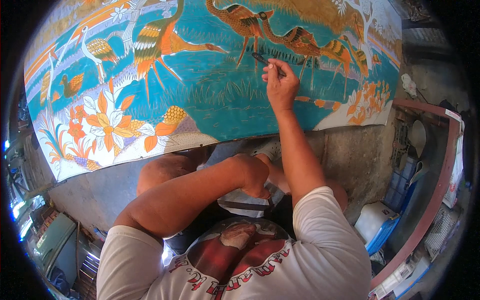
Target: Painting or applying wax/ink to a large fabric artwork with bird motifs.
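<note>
A large painted cloth (235, 107) slopes up in front of me, showing cranes, flowers and turquoise water. My right hand (282, 87) is raised to its upper middle, fingers pinched round a short, dark, pen-like tool (260, 58). The tool's tip points up and left, at the turquoise beneath two brown cranes; whether it touches the cloth I cannot tell. Dark short grass strokes (280, 52) show beside it. Over my lap, my left hand (254, 175) is curled closed beside my knee, its fingers mostly hidden; what it holds, if anything, does not show.
The cloth's lower edge hangs just beyond my knees. A reddish-brown curved frame (442, 200) stands at the right, with a white and blue container (375, 227) inside it. Assorted clutter, including a grey-green panel (57, 237), lies at the lower left.
</note>
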Demonstrator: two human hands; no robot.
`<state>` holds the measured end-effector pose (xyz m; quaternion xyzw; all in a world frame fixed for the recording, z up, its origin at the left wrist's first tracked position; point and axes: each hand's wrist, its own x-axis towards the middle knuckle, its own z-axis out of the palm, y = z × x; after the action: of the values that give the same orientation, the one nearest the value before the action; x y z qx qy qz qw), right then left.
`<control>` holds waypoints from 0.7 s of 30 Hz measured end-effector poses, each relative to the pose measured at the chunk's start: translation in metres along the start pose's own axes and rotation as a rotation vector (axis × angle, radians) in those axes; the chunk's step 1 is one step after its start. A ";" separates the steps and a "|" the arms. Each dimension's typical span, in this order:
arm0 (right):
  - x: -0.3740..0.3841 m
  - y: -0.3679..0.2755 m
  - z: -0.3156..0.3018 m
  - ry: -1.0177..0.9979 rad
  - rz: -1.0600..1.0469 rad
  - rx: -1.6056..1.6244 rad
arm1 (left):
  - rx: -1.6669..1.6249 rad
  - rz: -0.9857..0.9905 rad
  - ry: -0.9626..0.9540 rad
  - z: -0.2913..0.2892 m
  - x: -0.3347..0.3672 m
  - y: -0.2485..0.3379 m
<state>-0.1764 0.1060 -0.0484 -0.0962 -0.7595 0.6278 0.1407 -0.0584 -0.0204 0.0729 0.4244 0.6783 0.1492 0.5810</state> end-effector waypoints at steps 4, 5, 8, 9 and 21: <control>-0.001 0.001 0.000 -0.031 0.001 -0.001 | 0.024 0.017 0.031 0.000 -0.003 0.000; -0.001 0.000 -0.002 -0.001 0.009 0.000 | 0.036 0.022 0.026 0.000 -0.002 0.000; 0.003 -0.005 0.000 0.004 0.013 0.033 | 0.026 0.026 0.031 0.001 -0.002 -0.001; 0.004 -0.007 0.002 -0.018 0.013 0.064 | 0.003 0.027 0.036 0.001 -0.002 -0.001; 0.013 -0.009 0.021 -0.125 -0.062 -0.127 | 0.033 0.022 0.020 -0.002 -0.006 0.002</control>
<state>-0.1957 0.0893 -0.0420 -0.0419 -0.8076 0.5787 0.1059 -0.0599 -0.0232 0.0793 0.4398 0.6816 0.1486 0.5656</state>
